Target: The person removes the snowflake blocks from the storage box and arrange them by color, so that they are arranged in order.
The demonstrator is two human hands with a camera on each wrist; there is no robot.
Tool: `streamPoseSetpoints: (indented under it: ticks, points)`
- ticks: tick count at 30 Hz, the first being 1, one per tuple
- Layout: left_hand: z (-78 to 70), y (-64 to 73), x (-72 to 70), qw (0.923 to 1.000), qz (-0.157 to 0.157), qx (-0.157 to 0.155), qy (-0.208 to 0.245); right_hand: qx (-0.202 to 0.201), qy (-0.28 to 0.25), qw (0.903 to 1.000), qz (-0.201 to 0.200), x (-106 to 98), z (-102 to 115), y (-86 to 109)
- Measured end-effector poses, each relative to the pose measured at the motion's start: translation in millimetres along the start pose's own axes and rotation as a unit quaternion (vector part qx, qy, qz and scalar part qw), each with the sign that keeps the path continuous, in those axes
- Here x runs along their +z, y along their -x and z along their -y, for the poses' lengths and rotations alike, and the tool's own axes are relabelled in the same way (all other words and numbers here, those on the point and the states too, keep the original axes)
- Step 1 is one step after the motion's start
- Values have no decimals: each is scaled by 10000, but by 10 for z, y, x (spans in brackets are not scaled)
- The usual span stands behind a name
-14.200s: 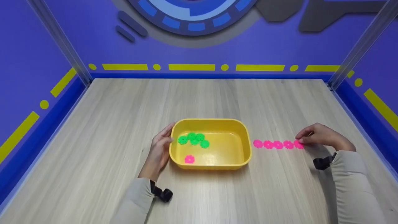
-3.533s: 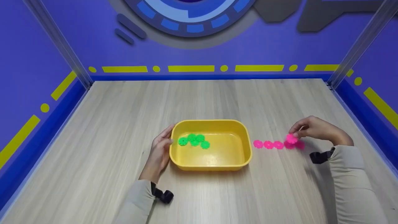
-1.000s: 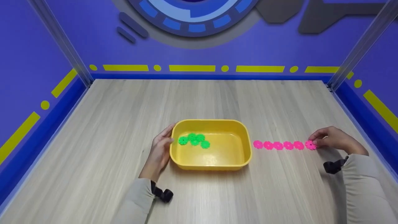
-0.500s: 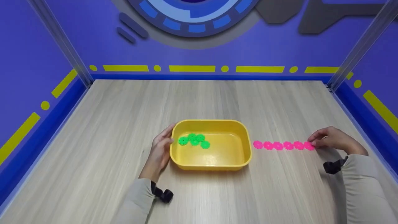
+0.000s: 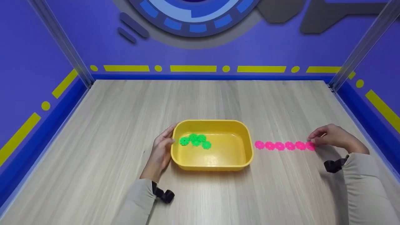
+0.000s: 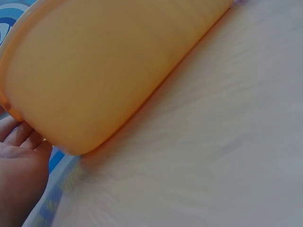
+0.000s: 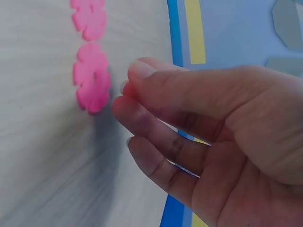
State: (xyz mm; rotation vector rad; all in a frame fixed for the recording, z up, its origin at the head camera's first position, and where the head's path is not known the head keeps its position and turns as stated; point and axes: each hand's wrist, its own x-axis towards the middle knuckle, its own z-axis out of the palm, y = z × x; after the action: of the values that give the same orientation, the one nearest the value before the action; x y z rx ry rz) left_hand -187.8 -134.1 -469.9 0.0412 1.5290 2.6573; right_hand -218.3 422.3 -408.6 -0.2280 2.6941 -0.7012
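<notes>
The orange-yellow tub [image 6: 104, 71] slants across the upper left, its long side facing the camera and its base edge meeting the pale table [image 6: 203, 156]. The left hand [image 6: 21, 165] holds its end, fingers beneath the rim. Blue wall [image 6: 7, 21] shows in the top-left corner.

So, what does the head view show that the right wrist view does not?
Only the head view: the yellow tub with green pieces, the left hand and the full pink row.
Only the right wrist view: the palm of the right hand and the end pink piece uncovered.
Both: right hand, part of the pink row, table, wall.
</notes>
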Motion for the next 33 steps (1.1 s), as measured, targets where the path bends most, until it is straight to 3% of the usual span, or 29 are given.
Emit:
streamPoseSetpoints:
  ticks: [5,18,33]
  points:
    - [1,-1,-3,10000,13,-1,12,101,-21,9999,-87,-22,126,-26]
    - [9,-4,-2,10000,13,1,30,-525,157,9976,-414,-52,621,-65]
    - [23,-8,-6,10000,-64,-40,-46,-1004,-33,9941,-404,143,1231,-234]
